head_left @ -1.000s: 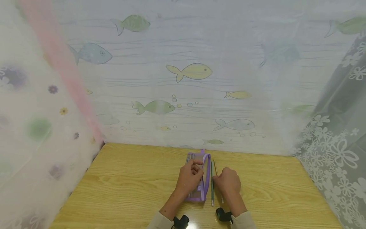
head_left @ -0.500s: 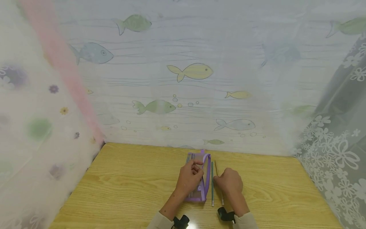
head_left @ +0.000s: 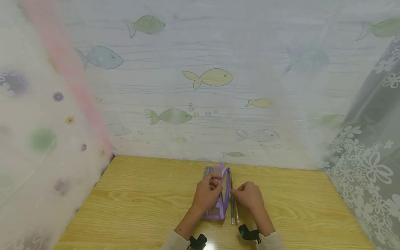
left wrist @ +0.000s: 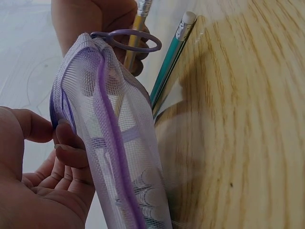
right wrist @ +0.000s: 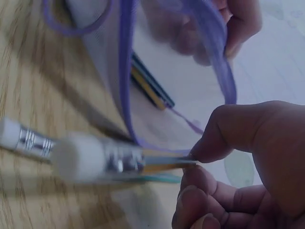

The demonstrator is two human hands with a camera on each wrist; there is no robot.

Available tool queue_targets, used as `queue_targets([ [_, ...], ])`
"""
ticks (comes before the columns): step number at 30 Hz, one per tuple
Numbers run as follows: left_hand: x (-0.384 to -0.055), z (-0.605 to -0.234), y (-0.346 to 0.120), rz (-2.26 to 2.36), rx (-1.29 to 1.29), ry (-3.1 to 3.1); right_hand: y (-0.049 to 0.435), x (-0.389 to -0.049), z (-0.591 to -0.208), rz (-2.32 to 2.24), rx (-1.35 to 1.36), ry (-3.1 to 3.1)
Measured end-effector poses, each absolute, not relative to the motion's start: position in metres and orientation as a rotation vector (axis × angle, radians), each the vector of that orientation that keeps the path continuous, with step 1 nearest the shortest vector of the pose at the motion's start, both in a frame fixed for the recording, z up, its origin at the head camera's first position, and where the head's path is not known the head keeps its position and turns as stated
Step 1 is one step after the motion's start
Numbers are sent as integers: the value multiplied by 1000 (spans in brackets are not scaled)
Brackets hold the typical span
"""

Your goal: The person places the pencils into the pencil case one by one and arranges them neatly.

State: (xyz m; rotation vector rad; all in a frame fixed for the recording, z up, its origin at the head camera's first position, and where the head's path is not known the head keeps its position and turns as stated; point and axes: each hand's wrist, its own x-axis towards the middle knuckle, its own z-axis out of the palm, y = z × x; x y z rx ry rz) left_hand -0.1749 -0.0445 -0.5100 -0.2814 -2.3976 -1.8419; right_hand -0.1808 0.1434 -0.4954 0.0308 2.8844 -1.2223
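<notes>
A purple-trimmed mesh pencil case (head_left: 227,201) lies lengthwise on the table, its zip opening gaping toward the right. My left hand (head_left: 206,195) pinches the opening's edge and holds it up. Just right of the case, my right hand (head_left: 251,196) pinches a yellow pencil (right wrist: 164,168) between thumb and forefinger, its white eraser (right wrist: 78,157) pointing back toward my body. A green pencil (left wrist: 167,67) lies on the table beside the case, partly under the yellow one in the right wrist view. Through the opening, pencils (right wrist: 150,83) show inside the case.
The wood-grain table (head_left: 140,198) runs back to a sheet (head_left: 206,114) printed with fish. Flowered sheets hang at the left and right. A purple loop (left wrist: 133,40) sticks out from the case's near end.
My right hand has brought the yellow pencil left, from lying apart on the table to close beside the green pencil and the case. The left hand keeps its place on the case.
</notes>
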Motion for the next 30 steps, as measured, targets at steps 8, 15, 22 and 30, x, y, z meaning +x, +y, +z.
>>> queue_targets([
  [8,-175,-510,-44,-1835,-283,-2390,142,-181,-493,-1291,-3,2816],
  [15,-176,-510,-44,-1842,-286,-2385,140,-182,-491,-1420,1,2698],
  [22,-176,-510,-44,-1833,-287,-2397,136,-186,-499,-1572,71,2621],
  [30,-175,-509,-43,-1821,-277,-2403,128,-189,-505,-1747,100,2451],
])
